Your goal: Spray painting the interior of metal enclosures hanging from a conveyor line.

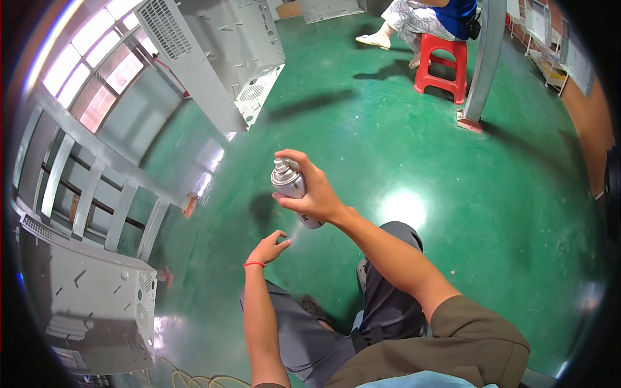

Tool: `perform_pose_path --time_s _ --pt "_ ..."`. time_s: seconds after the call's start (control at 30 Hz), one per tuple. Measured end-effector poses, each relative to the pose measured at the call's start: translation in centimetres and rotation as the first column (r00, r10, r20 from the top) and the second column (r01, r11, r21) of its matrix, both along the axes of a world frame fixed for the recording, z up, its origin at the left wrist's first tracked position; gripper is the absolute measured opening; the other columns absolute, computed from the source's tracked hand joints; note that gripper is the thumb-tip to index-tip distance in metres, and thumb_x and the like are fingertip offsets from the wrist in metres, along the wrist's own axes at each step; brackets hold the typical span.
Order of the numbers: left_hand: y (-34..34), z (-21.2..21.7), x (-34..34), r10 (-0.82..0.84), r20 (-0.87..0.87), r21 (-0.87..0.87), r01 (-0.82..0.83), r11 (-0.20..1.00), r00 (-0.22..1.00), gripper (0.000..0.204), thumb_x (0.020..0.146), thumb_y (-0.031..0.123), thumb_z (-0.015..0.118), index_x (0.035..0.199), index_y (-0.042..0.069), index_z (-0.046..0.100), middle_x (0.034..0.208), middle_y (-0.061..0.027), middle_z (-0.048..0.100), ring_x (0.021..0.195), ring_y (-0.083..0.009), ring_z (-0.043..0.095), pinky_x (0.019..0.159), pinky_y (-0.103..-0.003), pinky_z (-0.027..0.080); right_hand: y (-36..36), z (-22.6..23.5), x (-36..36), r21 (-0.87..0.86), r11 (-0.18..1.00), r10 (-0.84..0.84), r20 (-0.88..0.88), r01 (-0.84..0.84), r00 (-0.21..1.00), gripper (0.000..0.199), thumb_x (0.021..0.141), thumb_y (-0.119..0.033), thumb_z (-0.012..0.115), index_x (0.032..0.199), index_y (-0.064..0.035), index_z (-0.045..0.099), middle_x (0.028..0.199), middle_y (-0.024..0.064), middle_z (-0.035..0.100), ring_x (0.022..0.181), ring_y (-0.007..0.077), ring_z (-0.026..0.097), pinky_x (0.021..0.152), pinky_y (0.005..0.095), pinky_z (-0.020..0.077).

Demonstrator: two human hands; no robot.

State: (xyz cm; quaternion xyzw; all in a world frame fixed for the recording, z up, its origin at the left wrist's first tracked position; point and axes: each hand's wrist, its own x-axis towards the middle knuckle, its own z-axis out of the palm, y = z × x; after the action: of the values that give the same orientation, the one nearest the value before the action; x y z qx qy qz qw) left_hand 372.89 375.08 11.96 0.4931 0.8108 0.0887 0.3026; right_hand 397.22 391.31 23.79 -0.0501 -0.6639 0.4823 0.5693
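Note:
My right hand [318, 193] is wrapped around a silver-white spray can [292, 185], out in front of me above the floor. The index finger rests at the nozzle on top. The can leans, with its nozzle end toward the upper left, and its lower part is partly covered by the hand. Below and to the left of it, my left hand [267, 248] hovers with nothing in it, its fingers loosely bent and apart. A red band [254, 263] circles the left wrist.
A large grey sheet-metal housing [226, 52] stands at the far left, and another [97, 297] at the near left. Between them runs a metal frame [107, 152]. A red stool [442, 64] bears a seated person beside a grey post [488, 58]. Yellowish hoses [194, 380] lie near.

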Motion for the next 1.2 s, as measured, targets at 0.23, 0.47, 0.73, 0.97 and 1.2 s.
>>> perform_pose_path --time_s 0.23,0.47,0.73,0.97,1.2 --pt "1.5 1.1 0.6 -0.006 0.017 -0.011 0.006 1.0 1.0 0.051 0.099 0.047 0.07 0.132 0.009 0.061 0.108 -0.0225 0.073 0.1 -0.032 0.07 0.09 -0.044 0.055 2.6 0.8 1.3 -0.044 0.998 0.054 0.04 -0.052 0.998 0.082 0.08 -0.016 0.085 0.15 -0.0158 0.044 0.115 0.0131 0.069 0.1 0.0268 0.069 0.093 0.0395 0.0541" --pt "3.2 5.7 5.7 -0.118 -0.067 -0.038 0.115 0.993 0.991 0.047 0.098 0.034 0.076 0.129 0.004 0.059 0.092 -0.0195 0.073 0.076 -0.0317 0.069 0.074 -0.044 0.055 3.4 0.3 2.3 0.045 0.989 0.12 0.332 -0.143 0.936 0.083 0.076 -0.012 0.08 0.15 -0.0138 0.043 0.114 0.0161 0.069 0.102 0.0389 0.067 0.09 0.0468 0.0536" --pt "3.6 1.2 8.5 -0.504 -0.008 0.291 0.485 0.825 0.863 0.042 0.088 0.011 0.085 0.125 0.004 0.067 0.095 -0.0115 0.072 0.086 -0.0235 0.068 0.077 -0.038 0.054 3.7 -0.8 4.8 -0.066 0.961 0.265 0.509 -0.27 0.819 0.072 0.074 -0.017 0.079 0.139 -0.0101 0.049 0.102 0.017 0.069 0.092 0.042 0.067 0.087 0.0519 0.0501" --pt "12.0 -0.8 9.6 -0.521 0.321 0.009 0.547 0.837 0.791 0.052 0.096 0.029 0.075 0.138 0.003 0.061 0.112 -0.0168 0.077 0.097 -0.0285 0.073 0.086 -0.041 0.056 11.0 -6.3 4.0 -0.13 0.991 0.08 0.693 0.014 0.716 0.07 0.071 -0.016 0.08 0.134 -0.0102 0.051 0.107 0.0101 0.068 0.095 0.0342 0.066 0.082 0.0455 0.0467" --pt "15.3 -4.7 8.8 -0.391 0.107 0.011 0.392 0.92 0.914 0.035 0.095 0.029 0.072 0.115 0.0 0.069 0.085 -0.0191 0.074 0.076 -0.0289 0.072 0.072 -0.042 0.056 17.8 -7.8 8.2 -0.463 0.779 -0.092 0.583 0.422 0.808 0.069 0.077 -0.024 0.083 0.137 -0.0134 0.051 0.114 0.0146 0.07 0.101 0.036 0.07 0.085 0.0458 0.0538"
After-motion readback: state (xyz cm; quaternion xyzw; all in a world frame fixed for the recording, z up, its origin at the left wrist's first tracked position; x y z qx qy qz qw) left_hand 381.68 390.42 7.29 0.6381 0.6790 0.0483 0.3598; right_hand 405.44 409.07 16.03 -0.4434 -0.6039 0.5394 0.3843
